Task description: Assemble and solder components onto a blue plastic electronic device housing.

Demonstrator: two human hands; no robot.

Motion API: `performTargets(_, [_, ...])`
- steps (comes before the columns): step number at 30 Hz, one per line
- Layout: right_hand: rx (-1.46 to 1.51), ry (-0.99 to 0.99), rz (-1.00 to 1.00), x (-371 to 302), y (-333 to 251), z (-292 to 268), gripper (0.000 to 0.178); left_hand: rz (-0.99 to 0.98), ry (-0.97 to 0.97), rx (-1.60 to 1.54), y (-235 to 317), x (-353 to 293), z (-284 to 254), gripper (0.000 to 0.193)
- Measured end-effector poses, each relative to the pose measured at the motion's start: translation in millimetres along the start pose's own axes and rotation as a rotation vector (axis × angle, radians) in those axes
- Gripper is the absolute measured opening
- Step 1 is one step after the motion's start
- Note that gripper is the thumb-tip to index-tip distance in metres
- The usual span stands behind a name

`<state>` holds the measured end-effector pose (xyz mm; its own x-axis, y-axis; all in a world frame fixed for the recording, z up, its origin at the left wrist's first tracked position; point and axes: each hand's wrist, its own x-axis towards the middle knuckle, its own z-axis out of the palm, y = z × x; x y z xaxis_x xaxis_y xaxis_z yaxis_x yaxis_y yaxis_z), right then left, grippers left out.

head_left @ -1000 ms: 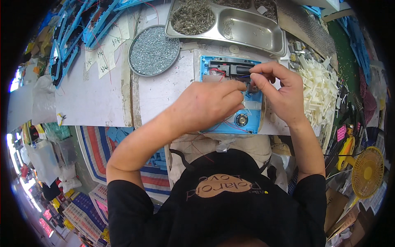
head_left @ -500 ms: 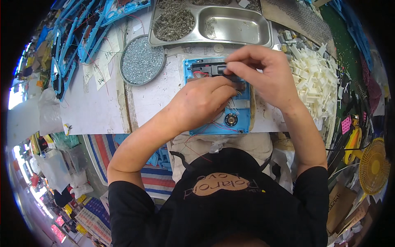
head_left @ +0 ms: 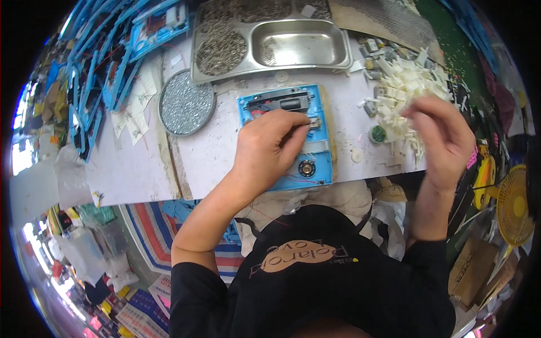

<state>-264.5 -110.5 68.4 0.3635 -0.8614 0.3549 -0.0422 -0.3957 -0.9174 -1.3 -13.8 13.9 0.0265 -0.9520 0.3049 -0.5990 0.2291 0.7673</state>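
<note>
A shallow blue plastic casing (head_left: 323, 112) lies on the table in front of me, with a black mechanism (head_left: 287, 105) near its far side and a round speaker (head_left: 307, 168) near its close right corner. My left hand (head_left: 265, 143) rests over the casing's middle and hides much of it. Its thumb and fingers are drawn together beside a small grey metal part (head_left: 315, 123); what they grip is hidden. To the right, my right hand (head_left: 442, 135) hovers over a heap of white plastic pieces (head_left: 403, 93), fingers curled and smeared by motion.
A compartmented steel tray (head_left: 346, 48) holding small metal parts stands behind the casing. Left of it is a round dish of silvery screws (head_left: 187, 102). More blue casings (head_left: 121, 67) are stacked far left. A small green-topped item (head_left: 377, 134) lies near the white pieces.
My right hand has left the casing and swung right to the white pieces. My left hand stays over the casing. The whole view has shifted slightly.
</note>
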Motion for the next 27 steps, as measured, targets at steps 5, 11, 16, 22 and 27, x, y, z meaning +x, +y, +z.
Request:
performTargets(5, [0.174,0.520,0.285,-81,33,-155,0.036,0.060,-0.030,0.136,8,4,-2,0.009])
performTargets(11, [0.271,0.905,0.279,-62,71,-200,0.031,0.167,0.063,0.291,10,9,5,0.015])
performTargets(16, [-0.144,1.104,0.387,-30,86,-257,0.025,0.084,0.094,0.235,1,8,12,0.017])
performTargets(22, [0.026,0.946,0.075,-143,53,-350,0.036,-0.044,0.103,0.204,-1,-3,9,0.014])
performTargets(27, [0.161,0.779,0.120,-131,26,-155,0.015,0.009,0.065,0.258,0,2,14,0.014])
